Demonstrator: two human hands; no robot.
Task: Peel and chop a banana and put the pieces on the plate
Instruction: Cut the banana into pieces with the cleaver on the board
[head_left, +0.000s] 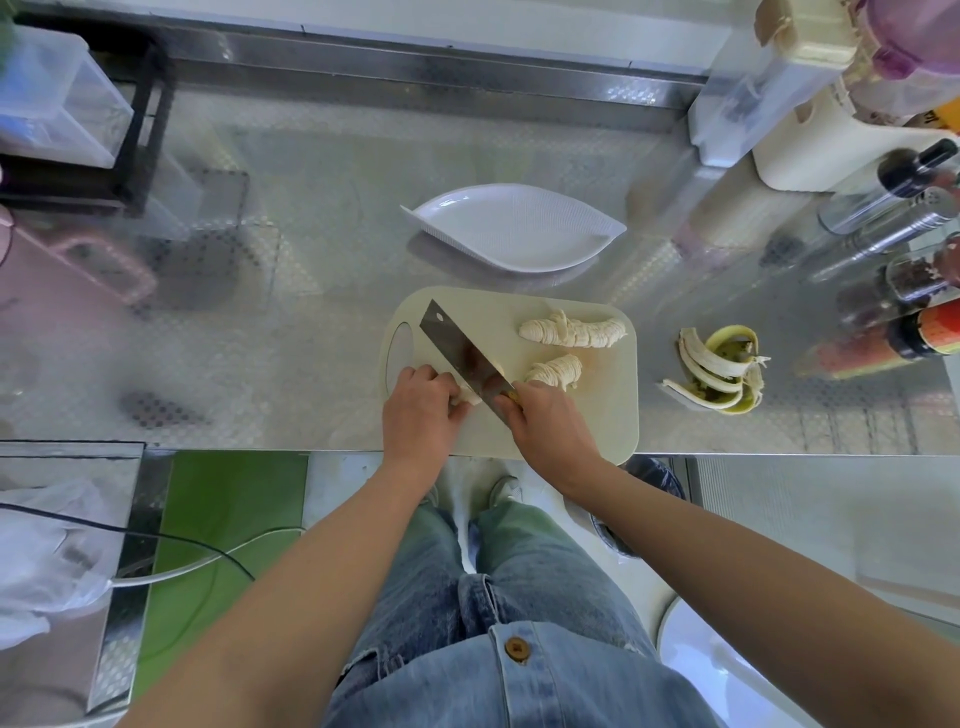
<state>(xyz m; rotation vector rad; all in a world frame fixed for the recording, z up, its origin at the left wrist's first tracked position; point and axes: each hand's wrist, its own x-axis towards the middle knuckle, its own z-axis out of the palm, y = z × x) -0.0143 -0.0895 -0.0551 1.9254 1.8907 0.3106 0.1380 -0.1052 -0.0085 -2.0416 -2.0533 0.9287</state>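
A cream cutting board lies at the counter's front edge. My right hand grips the handle of a cleaver whose blade slants up and left across the board. My left hand holds down a short uncut banana piece against the blade's left side. Two rows of sliced banana lie on the board: a long one at the back right and a shorter one beside my right hand. A white leaf-shaped plate stands behind the board with nothing on it.
The banana peel lies on the metal counter right of the board. Bottles and spice jars crowd the right edge, with containers at the back right. A black rack with a clear box stands at the back left.
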